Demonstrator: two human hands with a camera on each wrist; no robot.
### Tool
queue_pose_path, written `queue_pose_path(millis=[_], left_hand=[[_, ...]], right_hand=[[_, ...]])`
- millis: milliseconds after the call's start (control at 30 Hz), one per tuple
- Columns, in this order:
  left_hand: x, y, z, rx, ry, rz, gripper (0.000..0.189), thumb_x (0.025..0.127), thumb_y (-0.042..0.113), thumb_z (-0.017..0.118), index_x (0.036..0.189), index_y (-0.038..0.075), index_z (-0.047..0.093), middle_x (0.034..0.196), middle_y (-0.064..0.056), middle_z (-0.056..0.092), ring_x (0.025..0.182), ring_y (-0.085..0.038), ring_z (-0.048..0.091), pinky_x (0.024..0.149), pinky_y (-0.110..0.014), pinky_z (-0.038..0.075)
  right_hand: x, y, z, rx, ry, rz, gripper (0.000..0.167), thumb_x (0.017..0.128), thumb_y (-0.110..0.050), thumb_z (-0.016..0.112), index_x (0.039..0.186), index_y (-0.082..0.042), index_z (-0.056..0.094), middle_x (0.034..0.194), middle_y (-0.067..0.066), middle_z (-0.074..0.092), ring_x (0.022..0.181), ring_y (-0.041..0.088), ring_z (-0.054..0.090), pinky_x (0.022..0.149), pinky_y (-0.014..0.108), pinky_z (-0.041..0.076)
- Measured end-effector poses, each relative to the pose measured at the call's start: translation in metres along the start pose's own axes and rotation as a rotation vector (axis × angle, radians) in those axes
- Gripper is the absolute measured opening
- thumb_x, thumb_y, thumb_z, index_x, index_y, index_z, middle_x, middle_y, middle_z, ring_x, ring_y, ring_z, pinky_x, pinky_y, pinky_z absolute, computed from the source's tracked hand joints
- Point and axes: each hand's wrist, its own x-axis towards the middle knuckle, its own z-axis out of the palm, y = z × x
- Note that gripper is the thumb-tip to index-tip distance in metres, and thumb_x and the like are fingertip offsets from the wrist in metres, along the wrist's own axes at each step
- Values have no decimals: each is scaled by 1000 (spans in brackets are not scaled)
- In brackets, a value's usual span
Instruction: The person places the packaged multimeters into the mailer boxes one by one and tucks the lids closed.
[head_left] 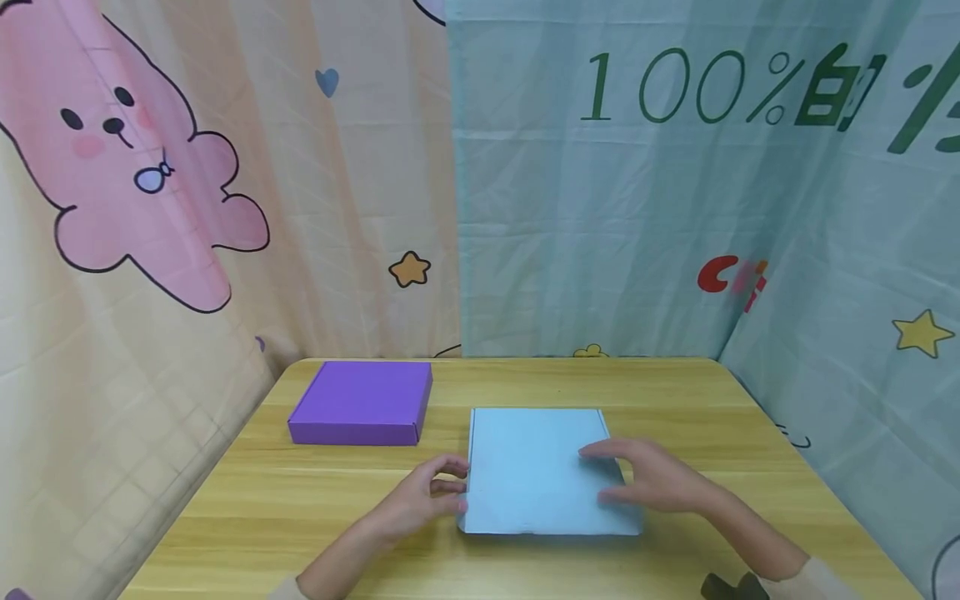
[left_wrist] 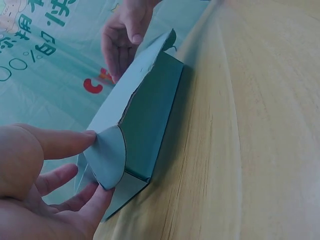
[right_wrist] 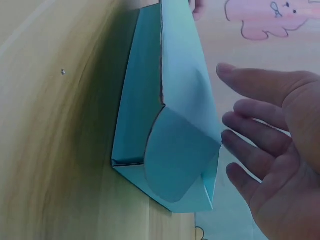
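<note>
A light blue cardboard box (head_left: 536, 479) lies on the table, its lid lifted a little at the near edge. Between lid and base a dark gap shows in both wrist views. My left hand (head_left: 420, 498) pinches the lid's left ear flap (left_wrist: 107, 157), thumb at its upper edge and a fingertip at its lower end. The right hand (head_left: 656, 475) hovers at the box's right side, fingers spread and holding nothing. In the right wrist view the lid's right ear flap (right_wrist: 175, 155) hangs outside the base, just apart from those fingers.
A closed purple box (head_left: 360, 404) lies at the back left of the wooden table (head_left: 247, 517). Patterned curtains (head_left: 600, 208) hang behind the table and along both sides. At the bottom edge, near the right sleeve (head_left: 813, 583), a small dark object (head_left: 731, 587) pokes into view.
</note>
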Motion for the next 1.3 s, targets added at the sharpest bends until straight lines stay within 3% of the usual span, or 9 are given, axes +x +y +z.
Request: queue_pose_path(millis=[200,467,700,800,900,1033,1100,1300], left_hand=[[-1,-2,2,-9,8,-21,43,96,6,73,134,2,53,138,-16,47,130,-39,52,103,-44,51],[-2,-4,5,8,23,-44,42,94,5,75,130,2,53,135,-15,49,124,-36,55,102,-46,51],[-4,-6,8,55,64,-75,43,92,7,76,128,0,54,130,-14,55,122,-38,56,106,-54,46],[-8,-6,8,108,91,-108,38,93,12,77,123,0,57,126,-12,58,119,-36,58,102,-55,48],[-10,-4,10,208,115,-130,31,94,18,77,114,1,62,116,-9,62,108,-29,61,90,-48,54],[-11,-2,14,308,110,-116,25,93,22,78,105,3,67,105,-5,64,98,-24,60,81,-40,52],[-11,-2,16,269,94,-118,25,93,21,78,103,2,66,104,-7,64,94,-23,62,80,-38,53],[-10,-9,20,-21,95,-197,27,93,10,77,106,-6,59,98,-15,61,86,-25,70,83,-38,61]], right_hand=[[20,-1,0,72,-96,-50,54,91,-35,82,138,-12,68,138,-5,65,129,18,59,104,40,51],[37,10,22,218,-129,-184,50,91,-34,82,134,-12,71,137,0,66,133,22,56,110,31,44],[42,20,29,301,-167,-189,47,86,-30,86,129,-13,74,139,-1,64,137,23,51,114,27,36],[42,20,29,331,-202,-159,49,86,-31,86,130,-14,74,141,-1,62,140,22,48,115,25,34],[42,19,29,357,-224,-139,50,85,-30,86,131,-14,73,142,-1,62,141,23,46,115,23,33],[42,20,29,367,-227,-136,51,85,-29,87,131,-14,73,142,1,62,141,23,47,115,22,32],[42,21,28,365,-228,-135,51,85,-31,87,131,-15,73,142,0,62,141,22,47,115,23,32],[43,21,26,362,-237,-127,53,84,-33,87,133,-16,72,143,-3,61,140,18,48,115,25,34]])
